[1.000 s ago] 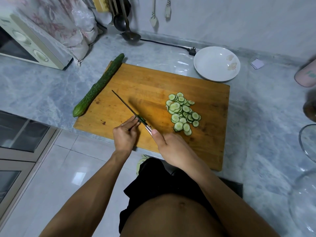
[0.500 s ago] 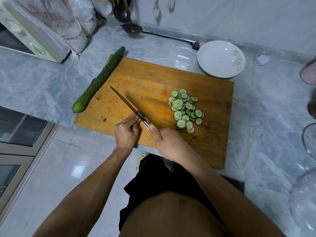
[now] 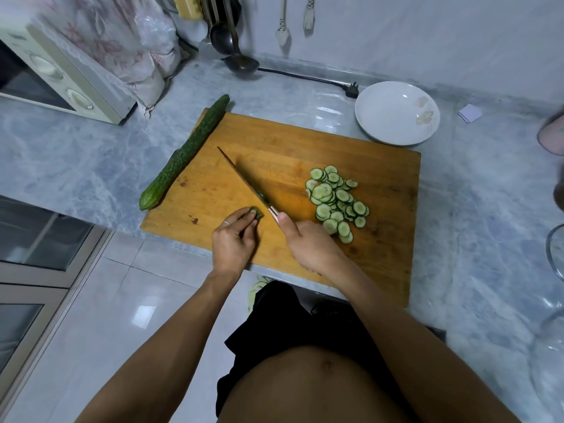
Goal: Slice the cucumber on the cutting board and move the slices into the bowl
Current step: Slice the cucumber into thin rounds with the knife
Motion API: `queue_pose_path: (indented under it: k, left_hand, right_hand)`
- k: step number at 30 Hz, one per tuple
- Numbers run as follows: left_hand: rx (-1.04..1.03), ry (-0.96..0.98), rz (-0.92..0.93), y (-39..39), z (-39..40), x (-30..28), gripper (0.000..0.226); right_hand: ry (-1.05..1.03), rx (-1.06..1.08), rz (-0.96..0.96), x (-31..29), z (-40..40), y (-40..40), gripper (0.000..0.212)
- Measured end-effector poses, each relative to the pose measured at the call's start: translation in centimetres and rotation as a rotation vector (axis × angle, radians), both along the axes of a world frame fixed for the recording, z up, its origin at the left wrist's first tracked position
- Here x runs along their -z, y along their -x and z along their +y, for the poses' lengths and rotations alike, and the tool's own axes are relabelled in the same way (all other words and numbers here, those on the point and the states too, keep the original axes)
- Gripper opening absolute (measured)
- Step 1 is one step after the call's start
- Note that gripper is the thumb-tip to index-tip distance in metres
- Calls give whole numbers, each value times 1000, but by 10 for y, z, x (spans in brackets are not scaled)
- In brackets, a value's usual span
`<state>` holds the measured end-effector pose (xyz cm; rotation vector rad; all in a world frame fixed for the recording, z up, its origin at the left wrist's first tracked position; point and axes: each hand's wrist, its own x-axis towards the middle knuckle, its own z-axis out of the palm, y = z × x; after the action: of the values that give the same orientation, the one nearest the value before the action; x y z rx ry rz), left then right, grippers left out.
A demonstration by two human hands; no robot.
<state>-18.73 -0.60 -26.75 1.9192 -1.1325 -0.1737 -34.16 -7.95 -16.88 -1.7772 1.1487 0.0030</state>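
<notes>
A wooden cutting board (image 3: 305,148) lies on the marble counter. A pile of several cucumber slices (image 3: 337,201) sits right of its middle. My right hand (image 3: 308,245) grips a knife (image 3: 244,180) whose blade points up and left across the board. Just left of the blade, my left hand (image 3: 233,239) pinches a small cucumber end piece (image 3: 255,212) at its fingertips. A whole cucumber (image 3: 186,151) lies along the board's left edge. The white bowl (image 3: 396,112) stands empty beyond the board's far right corner.
A microwave (image 3: 55,74) and plastic bags (image 3: 131,41) stand at the back left. A ladle (image 3: 241,62) and a power cord with plug (image 3: 351,88) lie by the wall. Glassware (image 3: 555,254) stands at the right edge. The counter's front edge runs under the board.
My left hand has pulled slightly away from the knife, and the cucumber end piece now shows at its fingertips. The knife has hardly moved.
</notes>
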Motion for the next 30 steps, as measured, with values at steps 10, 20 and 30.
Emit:
queue_pose_path:
  k: [10,20,30]
  left_hand:
    - [1,17,12,-1,0,1,20]
    - [-29,-8,36,6,1,0,25]
    - [-29,-57,18,6,1,2,29]
  right_hand:
    - [-8,-69,-27,-16,15,25,68]
    - [92,-150,42,-18,25,22,67]
    - [21,-96,31,-14,19,1,68]
